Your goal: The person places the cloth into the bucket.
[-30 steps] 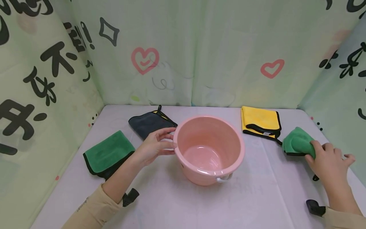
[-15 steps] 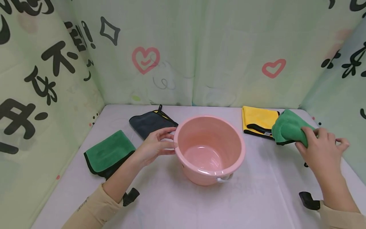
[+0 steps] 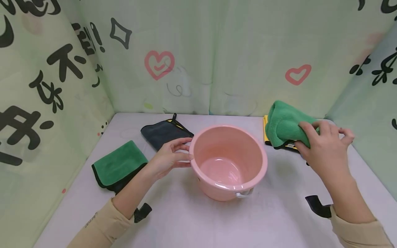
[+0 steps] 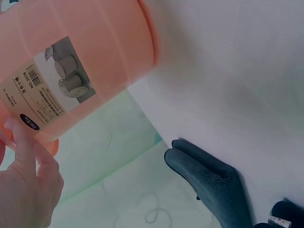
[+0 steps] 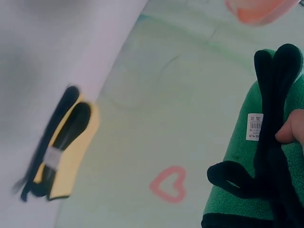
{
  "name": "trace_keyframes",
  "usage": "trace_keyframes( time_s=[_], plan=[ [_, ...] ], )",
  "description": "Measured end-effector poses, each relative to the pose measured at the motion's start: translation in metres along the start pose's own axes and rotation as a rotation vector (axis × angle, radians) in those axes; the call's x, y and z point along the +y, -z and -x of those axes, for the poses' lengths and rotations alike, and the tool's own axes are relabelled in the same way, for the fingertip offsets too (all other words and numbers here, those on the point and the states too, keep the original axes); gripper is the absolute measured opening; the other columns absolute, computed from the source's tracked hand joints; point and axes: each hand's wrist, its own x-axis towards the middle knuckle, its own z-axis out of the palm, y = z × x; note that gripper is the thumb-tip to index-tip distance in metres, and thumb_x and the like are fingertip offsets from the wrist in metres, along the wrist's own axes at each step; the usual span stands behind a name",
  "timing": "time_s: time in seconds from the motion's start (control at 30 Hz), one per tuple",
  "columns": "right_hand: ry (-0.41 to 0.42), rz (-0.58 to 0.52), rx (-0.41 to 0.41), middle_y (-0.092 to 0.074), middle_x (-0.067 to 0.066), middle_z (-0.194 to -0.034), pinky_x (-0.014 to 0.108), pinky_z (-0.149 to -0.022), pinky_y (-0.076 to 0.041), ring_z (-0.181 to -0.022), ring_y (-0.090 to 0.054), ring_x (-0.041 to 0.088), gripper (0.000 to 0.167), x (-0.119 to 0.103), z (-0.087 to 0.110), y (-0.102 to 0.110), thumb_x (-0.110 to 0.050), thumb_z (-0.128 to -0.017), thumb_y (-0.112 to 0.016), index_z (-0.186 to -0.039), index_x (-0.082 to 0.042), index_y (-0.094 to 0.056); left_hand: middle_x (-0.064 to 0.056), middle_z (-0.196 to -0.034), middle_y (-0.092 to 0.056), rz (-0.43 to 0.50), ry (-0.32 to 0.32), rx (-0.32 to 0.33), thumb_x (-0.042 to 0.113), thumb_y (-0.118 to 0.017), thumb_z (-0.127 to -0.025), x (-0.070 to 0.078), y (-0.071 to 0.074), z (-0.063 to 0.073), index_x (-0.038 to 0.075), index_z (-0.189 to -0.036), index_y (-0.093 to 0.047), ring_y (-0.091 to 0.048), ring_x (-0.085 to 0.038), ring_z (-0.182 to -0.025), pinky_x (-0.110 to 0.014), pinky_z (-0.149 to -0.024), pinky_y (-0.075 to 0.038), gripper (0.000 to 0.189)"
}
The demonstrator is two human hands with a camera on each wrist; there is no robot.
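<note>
The right hand (image 3: 324,143) grasps a folded, plush green cloth with black edging (image 3: 286,125), thumb and fingers pinching it; the left hand (image 3: 170,156) lies with loosely extended fingers against a glossy pink plastic bucket (image 3: 227,187), just beneath its rim. Below them spreads a pale lilac-white covered table (image 3: 217,227), closed in by light green curtains (image 3: 242,51) printed with black characters and pink heart outlines.

The green cloth hangs in the air right of the bucket, toward the table's far edge. Its bundle bulges, and the right wrist view shows black loops and a white barcode tag (image 5: 255,127) on its underside. The bucket stands upright, a printed label (image 4: 50,85) on its side.

From the head camera, the green cloth and right hand hide most of a folded yellow cloth (image 5: 80,147) on the table. Beyond the left hand lies a dark blue-grey cloth (image 3: 164,134); the left forearm crosses in front of a second green cloth (image 3: 121,163).
</note>
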Motion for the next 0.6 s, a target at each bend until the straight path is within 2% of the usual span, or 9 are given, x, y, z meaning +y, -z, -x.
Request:
trace_keyframes(
  time_s=[0.23, 0.37, 0.5, 0.6],
  plan=[
    [0.136, -0.078, 0.095, -0.047, 0.024, -0.091, 0.062, -0.079, -0.019, -0.082, -0.044, 0.045, 0.041, -0.031, -0.018, -0.001, -0.012, -0.067, -0.067, -0.106, -0.007, -0.054, -0.013, -0.104, -0.053, -0.013, -0.005, -0.003, -0.001, -0.063, -0.082, 0.001, 0.000, 0.001, 0.006, -0.133, -0.044, -0.062, -0.017, -0.084, -0.040, -0.077, -0.053, 0.055],
    [0.204, -0.110, 0.122, -0.048, 0.021, -0.089, 0.060, -0.078, -0.020, -0.077, -0.045, 0.043, 0.032, -0.048, -0.025, -0.003, -0.017, -0.073, -0.061, -0.104, -0.008, -0.056, -0.012, -0.104, -0.053, -0.012, -0.008, -0.002, -0.001, -0.063, -0.082, 0.001, 0.000, 0.001, 0.006, -0.133, -0.044, -0.062, -0.017, -0.084, -0.040, -0.077, -0.053, 0.054],
    [0.277, -0.118, 0.073, -0.048, 0.019, -0.089, 0.059, -0.078, -0.021, -0.076, -0.044, 0.039, 0.032, -0.063, -0.030, -0.001, -0.017, -0.074, -0.058, -0.104, -0.008, -0.055, -0.012, -0.104, -0.053, -0.010, -0.011, -0.002, -0.001, -0.063, -0.082, 0.001, 0.000, 0.001, 0.006, -0.133, -0.045, -0.062, -0.017, -0.085, -0.040, -0.077, -0.053, 0.055],
    [0.325, -0.111, 0.025, -0.047, 0.017, -0.089, 0.058, -0.078, -0.022, -0.077, -0.044, 0.037, 0.039, -0.073, -0.032, 0.000, -0.012, -0.067, -0.065, -0.104, -0.009, -0.053, -0.013, -0.104, -0.053, -0.011, -0.012, 0.001, -0.001, -0.064, -0.082, 0.001, -0.001, 0.001, 0.006, -0.133, -0.045, -0.062, -0.018, -0.085, -0.041, -0.077, -0.053, 0.055]
  ],
)
